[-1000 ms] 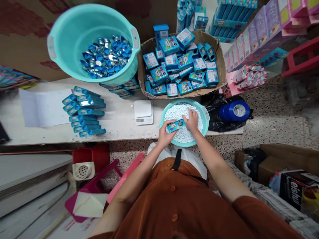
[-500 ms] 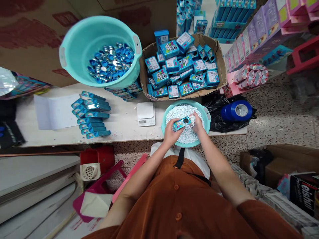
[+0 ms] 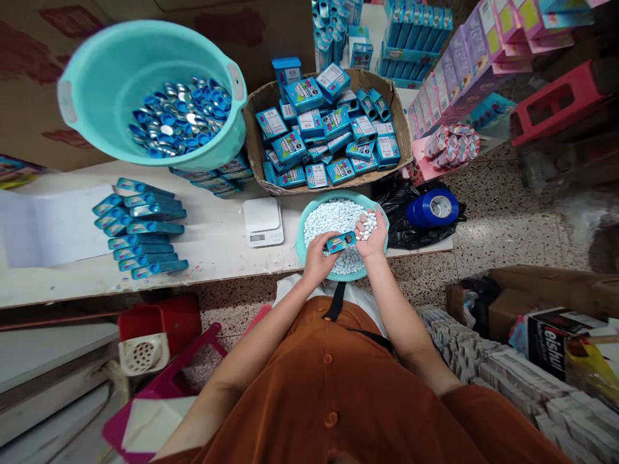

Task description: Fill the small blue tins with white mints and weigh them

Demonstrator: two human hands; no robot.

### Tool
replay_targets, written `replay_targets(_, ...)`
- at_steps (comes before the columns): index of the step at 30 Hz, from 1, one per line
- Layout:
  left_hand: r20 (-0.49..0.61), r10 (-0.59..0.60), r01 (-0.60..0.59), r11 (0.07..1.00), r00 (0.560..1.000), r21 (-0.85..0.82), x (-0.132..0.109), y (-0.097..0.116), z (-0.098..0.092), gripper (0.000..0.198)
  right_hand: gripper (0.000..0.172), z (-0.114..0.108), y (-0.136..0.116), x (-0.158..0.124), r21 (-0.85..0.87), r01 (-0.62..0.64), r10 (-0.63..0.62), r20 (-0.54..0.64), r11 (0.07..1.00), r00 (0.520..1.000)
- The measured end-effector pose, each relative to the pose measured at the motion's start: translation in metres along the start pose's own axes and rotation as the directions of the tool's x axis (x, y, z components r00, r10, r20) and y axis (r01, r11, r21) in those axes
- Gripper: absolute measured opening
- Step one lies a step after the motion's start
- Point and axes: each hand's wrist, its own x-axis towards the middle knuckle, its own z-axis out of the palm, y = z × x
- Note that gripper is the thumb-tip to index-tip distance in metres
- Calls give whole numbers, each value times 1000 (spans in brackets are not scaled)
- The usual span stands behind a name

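My left hand point(image 3: 316, 259) grips a small blue candy box point(image 3: 339, 243) above a turquoise basin point(image 3: 300, 247). The box lies tilted with its dark round opening towards my right hand point(image 3: 375, 245). That hand is turned palm up with its fingers curled, cupping a heap of small white candies point(image 3: 368, 226) right beside the opening. Many more loose white candies point(image 3: 329, 216) fill the basin below both hands.
A white scale point(image 3: 264, 222) stands left of the basin. Behind are a carton point(image 3: 405, 132) of blue boxes and a turquoise tub point(image 3: 106, 77) of blue and silver caps. Several blue boxes point(image 3: 145, 225) stand at left. Blue tape point(image 3: 432, 207) lies on black plastic at right.
My right hand has turned palm up, now showing candies heaped in it. The left hand still holds the box, now tilted differently. The whole view has shifted, with things appearing further left.
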Motion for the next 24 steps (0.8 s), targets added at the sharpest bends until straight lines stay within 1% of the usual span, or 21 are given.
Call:
replay_targets(3,30,36,-38,998,999,48,0,4,-1,36,32,5,4,-7,-105,93,-100,-61,990,993)
replay_targets(5,48,47,-50,997,998,62,1,5,-1,38,34,7,6,-10,-154,145,-158,-72,977,985)
replay_targets(7,53,26,-29,998,998,51,1,5,0,38,35,9,7,-11,-186,176,-191,-64,967,980)
replay_targets(10,55,-11,9,999,998,42,2,6,2,39,36,10,7,-13,-229,196,-214,-57,953,975)
replay_targets(14,120,58,-76,986,991,151,2,12,3,40,37,10,7,-15,-300,218,-242,-45,929,969)
replay_targets(16,138,35,-56,987,990,153,3,14,3,40,36,9,8,-16,-308,250,-275,-38,918,961)
replay_targets(18,123,-8,-10,990,992,138,4,15,4,40,37,9,8,-16,-311,275,-301,-40,910,953)
replay_targets(19,115,-7,-9,990,993,141,3,16,5,41,38,9,8,-16,-312,278,-306,-44,909,951)
replay_targets(22,109,56,-73,985,992,154,2,17,8,42,41,9,6,-18,-304,274,-301,-44,912,953)
replay_targets(24,89,43,-52,993,995,102,1,16,9,40,45,8,5,-19,-300,283,-311,-49,911,949)
